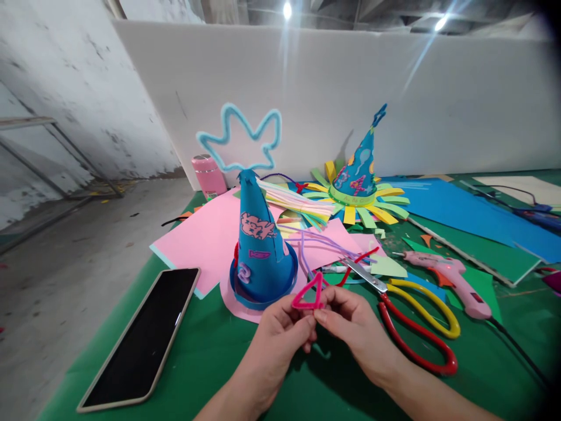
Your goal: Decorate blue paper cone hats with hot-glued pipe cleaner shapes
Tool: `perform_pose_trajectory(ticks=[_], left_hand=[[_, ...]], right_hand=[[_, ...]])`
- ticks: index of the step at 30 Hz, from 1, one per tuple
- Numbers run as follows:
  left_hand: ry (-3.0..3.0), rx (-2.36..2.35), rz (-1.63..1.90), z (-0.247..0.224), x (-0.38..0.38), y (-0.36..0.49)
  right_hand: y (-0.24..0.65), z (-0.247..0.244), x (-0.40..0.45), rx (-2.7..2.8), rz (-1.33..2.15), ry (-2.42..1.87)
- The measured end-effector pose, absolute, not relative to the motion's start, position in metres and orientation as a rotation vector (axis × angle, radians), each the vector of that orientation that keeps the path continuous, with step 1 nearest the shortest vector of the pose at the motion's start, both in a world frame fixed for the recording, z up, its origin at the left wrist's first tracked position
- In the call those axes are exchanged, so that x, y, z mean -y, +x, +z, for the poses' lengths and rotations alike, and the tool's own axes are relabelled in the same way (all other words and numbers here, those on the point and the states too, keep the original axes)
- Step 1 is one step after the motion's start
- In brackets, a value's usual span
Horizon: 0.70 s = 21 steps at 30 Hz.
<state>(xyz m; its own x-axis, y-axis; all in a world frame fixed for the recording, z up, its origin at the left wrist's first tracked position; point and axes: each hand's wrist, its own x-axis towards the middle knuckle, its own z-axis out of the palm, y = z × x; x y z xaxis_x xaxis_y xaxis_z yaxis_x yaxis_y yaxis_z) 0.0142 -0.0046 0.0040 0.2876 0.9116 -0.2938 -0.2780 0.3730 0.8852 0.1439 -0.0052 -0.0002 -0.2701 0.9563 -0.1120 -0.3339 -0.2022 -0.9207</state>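
Both hands meet low in the middle of the head view, pinching a bright pink pipe cleaner (305,304) bent into a small triangle. My left hand (283,327) grips its left corner, and my right hand (346,316) holds the right corner. Just behind them stands a blue paper cone hat (258,257) with pink cut-outs and an upturned brim. A light blue fuzzy pipe cleaner shape (225,126) rises zigzag from its tip. To the right of my right hand lie open scissors (385,287) with one yellow and one red handle.
A black-screened phone (142,339) lies at the left table edge. On the right is a pink glue gun (460,280) with its cord. Behind are a second decorated cone hat (357,169), a pink bottle (209,175), a pipe cleaner bundle (298,199) and blue sheets (464,204).
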Motion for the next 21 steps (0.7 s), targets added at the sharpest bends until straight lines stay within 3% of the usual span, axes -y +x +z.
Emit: perform_pose_trajectory(ticks=[21], left_hand=[[1.03, -1.054, 0.91, 0.0062, 0.0074, 0.0193]], right_hand=[[0.154, 0.0028, 0.002, 1.213, 1.518, -1.064]])
